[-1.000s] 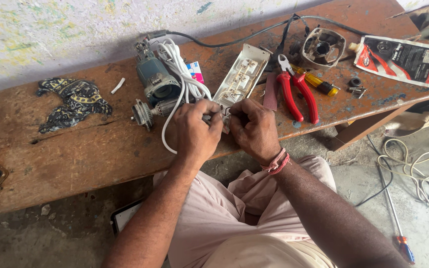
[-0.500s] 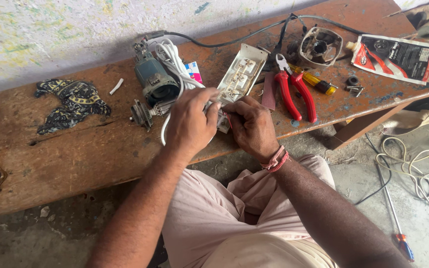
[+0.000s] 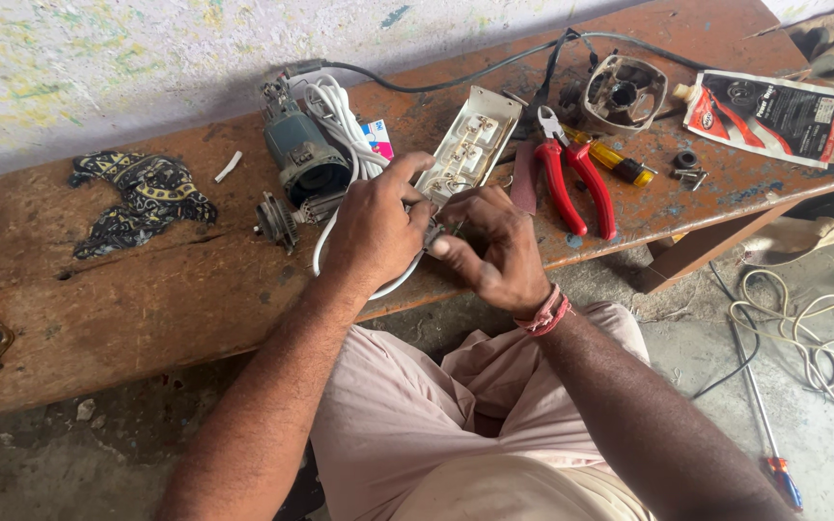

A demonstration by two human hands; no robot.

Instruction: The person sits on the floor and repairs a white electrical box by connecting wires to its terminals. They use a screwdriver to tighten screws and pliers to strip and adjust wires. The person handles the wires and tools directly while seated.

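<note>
Motor left of switch plate, pliers right of it, all on bench, pouch far right.

A worn, rust-brown wooden bench stands against a pale, paint-flecked wall; below lies dusty grey concrete floor, in daylight.

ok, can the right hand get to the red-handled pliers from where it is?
Probably yes. The right hand is pinching a small part, but the red-handled pliers lie uncovered on the bench just beyond it, nothing between.

Left hand and right hand meet fingertip to fingertip, both curled in a pinch.
</note>
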